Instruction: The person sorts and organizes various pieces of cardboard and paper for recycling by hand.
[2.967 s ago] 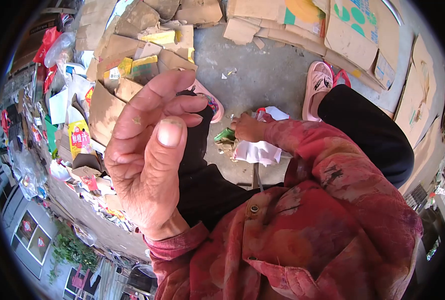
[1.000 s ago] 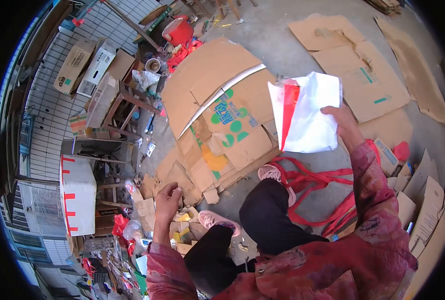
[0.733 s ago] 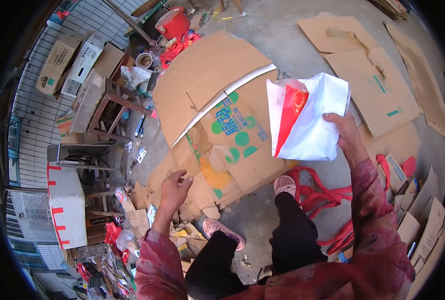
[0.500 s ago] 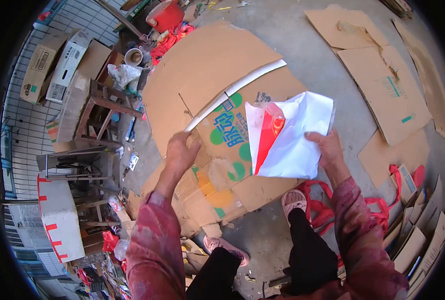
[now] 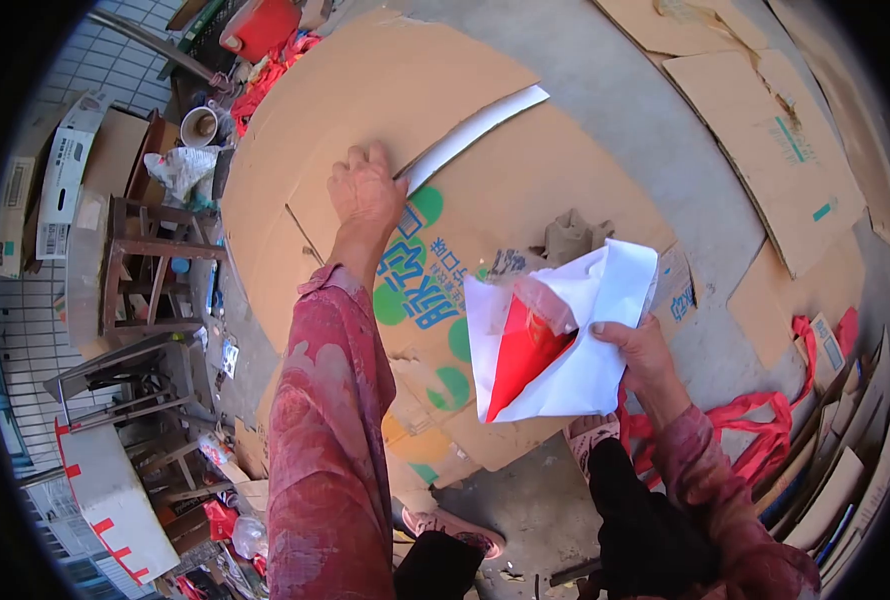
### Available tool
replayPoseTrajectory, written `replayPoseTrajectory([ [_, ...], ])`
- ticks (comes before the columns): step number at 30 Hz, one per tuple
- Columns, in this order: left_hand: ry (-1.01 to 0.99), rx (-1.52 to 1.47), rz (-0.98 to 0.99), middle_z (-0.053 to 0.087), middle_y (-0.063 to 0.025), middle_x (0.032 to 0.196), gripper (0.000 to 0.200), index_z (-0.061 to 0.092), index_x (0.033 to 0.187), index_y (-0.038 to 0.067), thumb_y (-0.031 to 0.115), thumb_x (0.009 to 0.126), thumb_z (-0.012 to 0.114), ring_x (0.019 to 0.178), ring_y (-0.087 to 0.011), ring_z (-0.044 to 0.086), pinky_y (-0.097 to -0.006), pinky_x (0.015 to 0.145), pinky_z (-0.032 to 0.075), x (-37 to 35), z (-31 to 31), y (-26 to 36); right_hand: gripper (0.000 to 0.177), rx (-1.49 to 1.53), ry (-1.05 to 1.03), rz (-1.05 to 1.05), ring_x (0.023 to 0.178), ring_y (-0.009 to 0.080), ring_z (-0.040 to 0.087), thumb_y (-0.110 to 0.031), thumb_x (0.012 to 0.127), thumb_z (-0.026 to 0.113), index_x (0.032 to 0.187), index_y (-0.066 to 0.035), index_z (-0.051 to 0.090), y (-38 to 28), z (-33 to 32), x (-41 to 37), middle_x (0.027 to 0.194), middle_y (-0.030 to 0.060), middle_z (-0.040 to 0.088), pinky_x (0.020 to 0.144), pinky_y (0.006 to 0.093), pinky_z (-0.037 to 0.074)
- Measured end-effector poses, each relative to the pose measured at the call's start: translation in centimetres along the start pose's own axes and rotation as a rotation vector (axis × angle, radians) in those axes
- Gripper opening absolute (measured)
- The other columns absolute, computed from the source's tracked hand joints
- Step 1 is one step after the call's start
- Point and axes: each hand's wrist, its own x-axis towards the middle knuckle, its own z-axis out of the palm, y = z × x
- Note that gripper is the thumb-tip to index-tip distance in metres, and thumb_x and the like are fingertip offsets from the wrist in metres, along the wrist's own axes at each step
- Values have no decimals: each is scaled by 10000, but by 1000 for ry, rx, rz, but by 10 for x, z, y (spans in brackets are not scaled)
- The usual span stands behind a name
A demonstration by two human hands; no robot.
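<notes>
A large brown cardboard sheet [image 5: 365, 90] lies over another printed cardboard piece [image 5: 525, 170] with blue lettering and green dots. Along the seam between them runs a white strip [image 5: 475, 132]. My left hand [image 5: 367, 190] rests on the upper sheet beside the near end of this strip, palm down, fingers stretched forward and slightly apart. In my right hand [image 5: 640, 355], the thumb on top, is a folded white and red paper packet [image 5: 555, 350], held above the cardboard. The fingers beneath the packet are hidden.
Flattened cardboard [image 5: 765, 140] covers the floor at the right, near red ribbon [image 5: 755, 410] and a stack of cardboard [image 5: 845, 490]. A wooden stool [image 5: 165, 245], boxes [image 5: 65, 180], a paper cup [image 5: 200, 127] and a red bucket [image 5: 261, 27] stand at the left.
My left hand has moved forward from the seam's near end onto the upper sheet, its fingers now extended. My right hand has lowered the packet slightly, and the view has shifted.
</notes>
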Motion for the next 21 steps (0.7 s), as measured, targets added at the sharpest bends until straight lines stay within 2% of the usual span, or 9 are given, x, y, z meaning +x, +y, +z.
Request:
replayPoseTrajectory([
  [1, -67, 50, 16, 512, -139, 980, 436, 458, 1048, 35, 293, 722, 590, 875, -320, 524, -428, 737, 432, 5, -1, -1, 369, 2, 0, -6, 726, 190, 589, 23, 636, 608, 990, -5, 506, 1, 0, 1, 846, 71, 583, 672, 322, 497],
  [5, -41, 131, 52, 533, -162, 933, 329, 453, 1025, 39, 213, 758, 533, 757, -360, 571, -454, 644, 457, 21, 27, -17, 388, 2, 11, 4, 738, 203, 598, 36, 635, 610, 1005, 2, 498, 2, 0, 1, 868, 97, 589, 678, 330, 503],
  [7, 62, 62, 142, 570, -173, 822, 171, 474, 914, 30, 150, 796, 446, 663, -363, 589, -452, 581, 481, 27, 11, -33, 389, 7, -4, 9, 742, 201, 598, 37, 635, 608, 1006, 2, 496, 0, 1, -1, 869, 96, 589, 679, 329, 502],
  [11, 117, -51, 133, 574, -230, 736, 188, 482, 917, 17, 156, 799, 437, 648, -398, 571, -466, 629, 464, 27, -50, -72, 398, 76, -38, 18, 737, 187, 594, 23, 629, 607, 1011, -8, 500, -11, 9, -9, 864, 84, 586, 687, 324, 501],
  [13, 237, -159, 0, 557, -269, 735, 212, 498, 906, 4, 176, 807, 425, 689, -412, 553, -468, 639, 445, 18, -83, -86, 403, 85, -49, 14, 727, 178, 591, 12, 623, 609, 1011, -20, 503, -20, 15, -13, 860, 73, 582, 689, 318, 501],
  [16, 408, -289, -127, 556, -261, 747, 251, 537, 890, -7, 199, 810, 419, 731, -418, 541, -455, 660, 425, 11, -106, -117, 440, 118, -95, -14, 755, 183, 591, 1, 632, 602, 1053, -25, 477, -40, 25, -15, 903, 74, 573, 711, 322, 501],
  [18, 451, -345, -273, 555, -264, 740, 265, 541, 896, -18, 202, 816, 416, 743, -424, 534, -437, 675, 423, 6, -113, -134, 485, 162, -140, -105, 798, 187, 589, -12, 648, 593, 1108, -23, 438, -55, 37, -9, 948, 74, 562, 734, 322, 498],
  [19, 481, -430, -317, 563, -257, 749, 295, 536, 892, -38, 225, 826, 417, 735, -411, 543, -408, 679, 423, 3, -114, -143, 445, 131, -147, -161, 799, 205, 589, -12, 664, 580, 1086, 19, 442, -61, 43, -3, 929, 107, 566, 728, 322, 495],
  [21, 530, -487, -340, 565, -251, 740, 308, 533, 891, -45, 235, 828, 423, 715, -399, 540, -394, 674, 423, -4, -111, -166, 448, 104, -216, -245, 814, 204, 585, -20, 675, 579, 1095, 36, 434, -83, 71, 1, 944, 113, 564, 737, 318, 490],
])
